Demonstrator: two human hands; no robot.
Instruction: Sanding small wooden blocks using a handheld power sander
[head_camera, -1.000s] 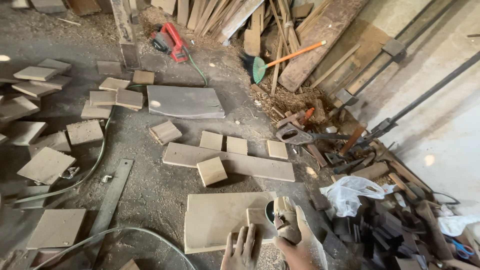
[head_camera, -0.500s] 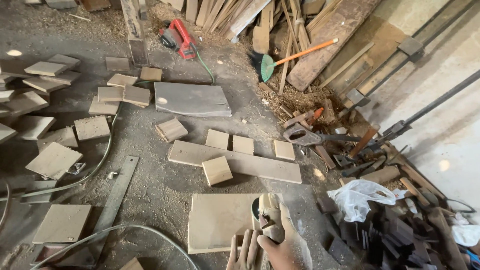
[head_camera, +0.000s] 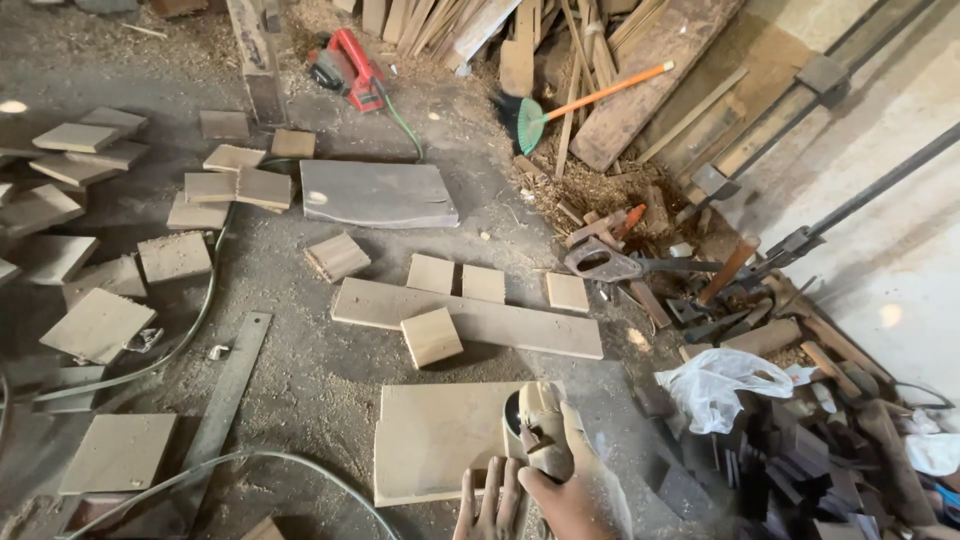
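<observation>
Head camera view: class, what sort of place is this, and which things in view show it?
Most likely a woodworking shop: cut wooden blocks and sawdust on the floor, a red power planer, a handsaw and stacked planks by the wall.

Only the person's two hands are showing at the bottom edge. The left hand (head_camera: 492, 505) is going bare, its fingers dusted with pale sawdust. The right hand (head_camera: 560, 500) is also wearing nothing, powdered likewise; no sleeve is showing.
</observation>
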